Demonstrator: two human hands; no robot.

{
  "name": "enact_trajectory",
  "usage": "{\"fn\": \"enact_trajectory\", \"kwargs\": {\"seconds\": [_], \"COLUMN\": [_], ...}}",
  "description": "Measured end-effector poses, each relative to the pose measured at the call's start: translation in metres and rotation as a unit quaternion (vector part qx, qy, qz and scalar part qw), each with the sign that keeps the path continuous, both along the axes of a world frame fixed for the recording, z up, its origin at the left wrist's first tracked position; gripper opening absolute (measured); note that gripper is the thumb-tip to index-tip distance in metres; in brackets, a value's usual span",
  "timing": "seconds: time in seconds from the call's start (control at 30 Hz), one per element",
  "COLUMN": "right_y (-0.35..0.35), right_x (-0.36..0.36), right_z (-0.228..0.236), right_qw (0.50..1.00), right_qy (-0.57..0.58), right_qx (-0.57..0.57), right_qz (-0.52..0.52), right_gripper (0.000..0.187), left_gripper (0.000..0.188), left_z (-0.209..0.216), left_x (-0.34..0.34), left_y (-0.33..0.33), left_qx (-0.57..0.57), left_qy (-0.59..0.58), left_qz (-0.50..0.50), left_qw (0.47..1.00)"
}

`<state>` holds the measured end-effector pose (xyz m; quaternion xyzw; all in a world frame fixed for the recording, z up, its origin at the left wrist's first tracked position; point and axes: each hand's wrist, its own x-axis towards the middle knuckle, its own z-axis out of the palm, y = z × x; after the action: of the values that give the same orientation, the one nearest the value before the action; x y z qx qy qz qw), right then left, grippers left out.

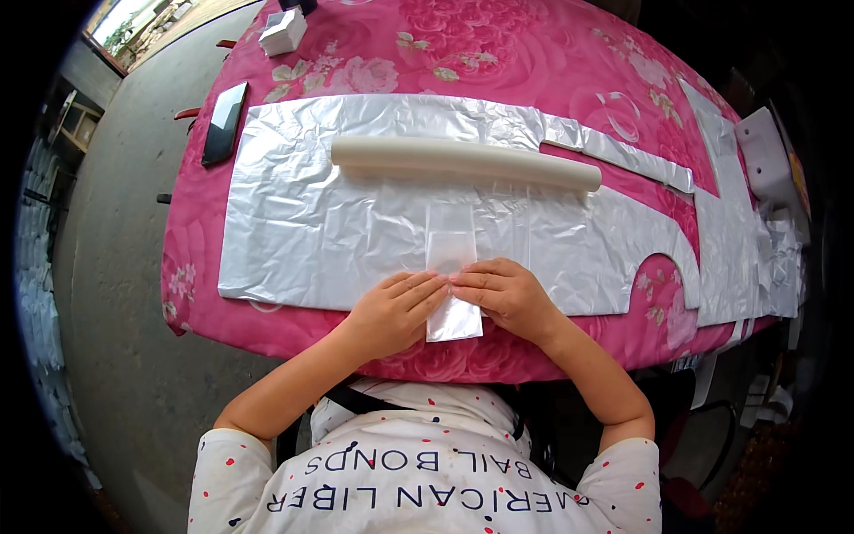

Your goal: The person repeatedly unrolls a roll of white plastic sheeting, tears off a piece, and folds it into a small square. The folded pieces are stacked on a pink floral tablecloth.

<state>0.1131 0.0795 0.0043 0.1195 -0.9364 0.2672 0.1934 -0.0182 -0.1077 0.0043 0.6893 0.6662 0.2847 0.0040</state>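
A narrow strip of folded clear plastic film (454, 322) lies in front of me, its near end over the table edge side. My left hand (398, 307) holds its left edge, fingertips pressed together on it. From the other side my right hand (507, 294) grips the same strip, its fingertips almost meeting the left ones. My thumbs are mostly hidden. Underneath spreads a wrinkled, whitish plastic sheet (294, 222) with a strap-like arm and a curved cutout at its right, like a disposable apron. Across it, beyond my hands, rests a long off-white roll (463, 164).
Pink floral cloth (498, 53) covers the table. A phone (224, 125) lies at the left edge, a stack of small white packets (283, 32) at the far left. More plastic sheeting (725, 240) hangs over the right side near a white container (767, 151). Grey floor (116, 267) shows at left.
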Motion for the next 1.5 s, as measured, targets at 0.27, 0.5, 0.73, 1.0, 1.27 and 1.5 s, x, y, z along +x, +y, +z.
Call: {"fn": "enact_trajectory", "kwargs": {"seconds": [0.27, 0.5, 0.73, 1.0, 1.27, 1.5], "right_y": [-0.002, -0.005, 0.008, 0.022, 0.012, 0.008], "right_x": [-0.005, -0.023, -0.040, -0.046, -0.046, -0.040], "right_z": [0.014, 0.025, 0.028, 0.021, 0.029, 0.027], "right_qw": [0.958, 0.882, 0.814, 0.796, 0.786, 0.829], "right_qy": [-0.125, -0.235, -0.368, -0.416, -0.399, -0.361], "right_qx": [-0.189, -0.283, -0.330, -0.334, -0.357, -0.301], "right_qz": [-0.177, -0.295, -0.304, -0.287, -0.308, -0.302], "right_gripper": [0.012, 0.020, 0.023, 0.022, 0.021, 0.018], "left_gripper": [0.042, 0.059, 0.066, 0.059, 0.096, 0.106], "left_z": [0.002, 0.010, 0.022, 0.019, -0.012, -0.013], "left_x": [-0.005, -0.017, -0.025, -0.003, 0.010, 0.011], "left_y": [0.014, 0.039, 0.046, 0.045, 0.050, 0.051], "left_qx": [-0.035, -0.116, -0.178, -0.044, -0.121, -0.124], "left_qy": [-0.136, -0.268, -0.318, -0.029, -0.012, -0.018], "left_qz": [0.132, 0.228, 0.252, 0.106, 0.155, 0.148], "left_qw": [0.981, 0.929, 0.896, 0.993, 0.980, 0.981]}}
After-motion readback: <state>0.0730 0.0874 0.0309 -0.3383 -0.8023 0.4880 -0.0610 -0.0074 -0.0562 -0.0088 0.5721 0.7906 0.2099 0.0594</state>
